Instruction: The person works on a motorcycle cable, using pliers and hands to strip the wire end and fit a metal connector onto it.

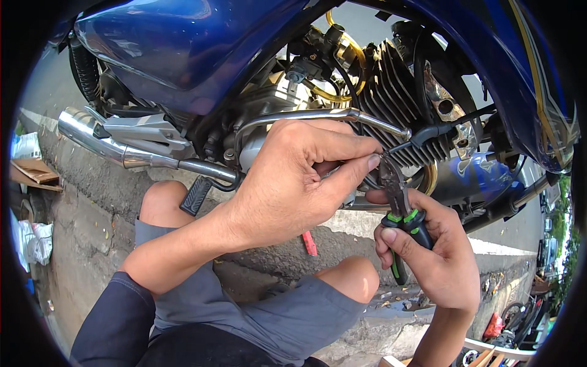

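Observation:
My right hand (440, 251) is wrapped around a pair of pliers (396, 199) with black and green handles. The dark jaws point up, close to the fingertips of my left hand (287, 183). Those fingers are pinched together at the thin metal end of a black cable (435, 132) that comes in from the right. What exactly lies between them is too small to make out. Just above my left hand runs a chrome lever (306, 115), and the finned engine cylinder (391, 85) stands behind the pliers.
The motorcycle's blue tank or side panel (165, 55) fills the top left. A chrome exhaust (131, 153) and a black rubber pedal (195, 196) sit at left. A red object (310, 243) lies on the ground between my knees. Cardboard and bags (33, 174) are at the far left.

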Motion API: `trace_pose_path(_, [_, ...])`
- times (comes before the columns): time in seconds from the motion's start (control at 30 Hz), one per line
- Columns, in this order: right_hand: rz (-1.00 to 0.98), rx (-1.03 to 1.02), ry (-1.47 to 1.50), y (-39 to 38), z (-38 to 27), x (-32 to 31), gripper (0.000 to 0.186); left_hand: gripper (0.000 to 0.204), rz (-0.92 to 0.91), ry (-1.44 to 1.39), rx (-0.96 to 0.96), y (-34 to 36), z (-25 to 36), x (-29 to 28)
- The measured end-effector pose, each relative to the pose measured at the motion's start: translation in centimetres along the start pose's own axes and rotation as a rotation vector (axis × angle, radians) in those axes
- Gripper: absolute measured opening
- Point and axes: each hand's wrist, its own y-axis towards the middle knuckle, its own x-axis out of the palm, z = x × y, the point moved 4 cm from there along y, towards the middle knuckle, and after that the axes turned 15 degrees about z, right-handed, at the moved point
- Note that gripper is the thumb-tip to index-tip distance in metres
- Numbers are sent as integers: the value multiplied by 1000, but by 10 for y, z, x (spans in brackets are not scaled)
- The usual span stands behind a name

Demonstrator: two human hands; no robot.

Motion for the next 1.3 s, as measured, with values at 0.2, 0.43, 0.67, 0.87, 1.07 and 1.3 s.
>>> trace_pose_path(0.2, [-2, 52, -53, -1, -1, 0, 39, 17, -35, -6, -35, 2, -7, -3])
trace_pose_path(0.43, [51, -175, -33, -15, 15, 2, 51, 20, -48, -49, -207, -8, -4, 2])
trace_pose_path(0.67, [138, -282, -10, -19, 31, 14, 62, 24, -106, -261, -419, -7, -13, 6])
trace_pose_path(0.87, [161, -222, 41, -18, 32, 17, 64, 29, -204, -483, -661, -9, -16, 7])
trace_pose_path(1.07, [120, -177, 166, -17, 31, 20, 64, 28, -249, -634, -884, -9, -19, 8])
trace_pose_path(1.3, [22, -81, 244, -15, 28, 13, 64, 26, -257, -635, -938, -8, -18, 10])
